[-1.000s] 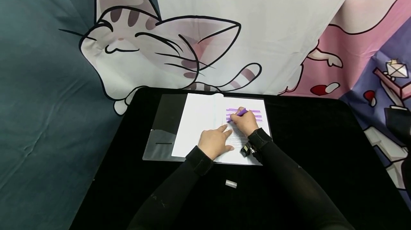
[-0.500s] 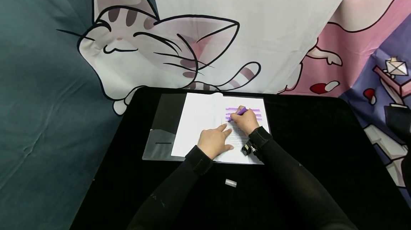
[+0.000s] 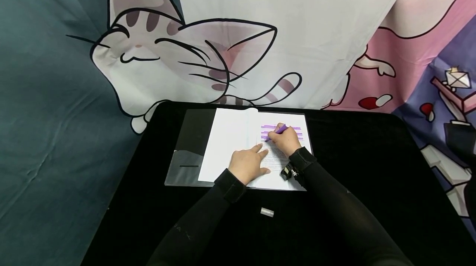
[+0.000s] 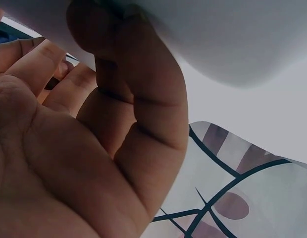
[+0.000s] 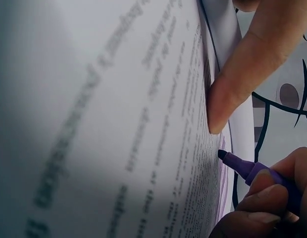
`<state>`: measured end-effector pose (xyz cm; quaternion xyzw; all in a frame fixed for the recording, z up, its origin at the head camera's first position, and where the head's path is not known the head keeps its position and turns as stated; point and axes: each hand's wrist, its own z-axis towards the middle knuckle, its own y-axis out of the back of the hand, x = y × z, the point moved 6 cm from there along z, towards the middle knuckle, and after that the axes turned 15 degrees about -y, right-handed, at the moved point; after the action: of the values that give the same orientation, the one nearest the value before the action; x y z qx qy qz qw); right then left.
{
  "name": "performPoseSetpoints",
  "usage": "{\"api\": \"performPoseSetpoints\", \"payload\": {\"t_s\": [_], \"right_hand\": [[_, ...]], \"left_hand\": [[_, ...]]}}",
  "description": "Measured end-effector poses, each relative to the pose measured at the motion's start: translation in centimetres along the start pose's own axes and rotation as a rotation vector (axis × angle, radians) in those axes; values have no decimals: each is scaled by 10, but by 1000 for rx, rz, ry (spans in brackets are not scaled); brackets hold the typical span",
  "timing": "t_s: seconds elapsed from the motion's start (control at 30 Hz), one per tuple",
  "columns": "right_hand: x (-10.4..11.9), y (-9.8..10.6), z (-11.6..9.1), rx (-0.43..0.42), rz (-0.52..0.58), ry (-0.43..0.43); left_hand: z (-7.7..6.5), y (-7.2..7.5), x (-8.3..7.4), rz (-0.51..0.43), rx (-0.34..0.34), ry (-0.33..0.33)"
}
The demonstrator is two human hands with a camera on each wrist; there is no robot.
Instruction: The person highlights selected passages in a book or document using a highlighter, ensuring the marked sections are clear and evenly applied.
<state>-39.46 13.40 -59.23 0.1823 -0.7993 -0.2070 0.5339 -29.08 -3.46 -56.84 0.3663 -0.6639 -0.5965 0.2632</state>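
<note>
My right hand (image 3: 285,142) pinches a purple highlighter (image 3: 282,129) between thumb and fingers, its dark tip slanting down to the printed page (image 3: 275,162). In the right wrist view the tip of the highlighter (image 5: 237,164) is uncapped and right at the lines of text. Several purple stripes (image 3: 291,128) cross the upper text. Flat on the open booklet, my left hand (image 3: 246,165) rests with fingers spread across its inner fold, one fingertip close below the highlighter tip. The left wrist view shows this left hand (image 4: 148,109) from the palm side, against the white paper.
Under the booklet's blank left page (image 3: 224,142) a dark clear-pocketed folder cover (image 3: 186,171) sticks out to the left. A small silvery-white cylinder (image 3: 267,212) lies nearer the person on the black tabletop (image 3: 357,146). A cat-printed curtain (image 3: 238,63) hangs behind the table.
The highlighter tip and my right hand have shifted slightly to the right along a text line. My left hand has stayed in place on the booklet.
</note>
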Motion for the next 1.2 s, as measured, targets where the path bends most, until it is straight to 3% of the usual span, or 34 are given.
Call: {"api": "performPoseSetpoints", "payload": {"t_s": [0.13,0.2,0.4,0.47,0.53,0.6,0.7,0.77,0.8,0.87,1.2], "right_hand": [[15,5,-21,2,18,12],[14,5,-21,-6,17,17],[-9,1,12,-21,-13,15],[-14,0,18,-10,-5,8],[-17,0,22,0,0,-2],[-18,0,22,8,4,-19],[-17,1,20,11,0,-28],[-16,1,19,6,-4,-26],[-16,2,17,1,-6,-23],[-14,3,15,-9,-15,-17],[-8,9,6,-31,-28,2]], "left_hand": [[-11,21,-9,21,32,5],[-16,27,-11,25,24,1],[-23,37,-16,12,27,2],[-20,33,-14,21,28,4],[-10,16,-6,16,22,4],[-5,9,-3,23,18,3],[-6,11,-3,16,22,1],[-14,27,-11,23,36,1],[-13,24,-10,37,17,-4],[-17,30,-12,30,26,-3],[-11,24,-9,23,34,2]]}}
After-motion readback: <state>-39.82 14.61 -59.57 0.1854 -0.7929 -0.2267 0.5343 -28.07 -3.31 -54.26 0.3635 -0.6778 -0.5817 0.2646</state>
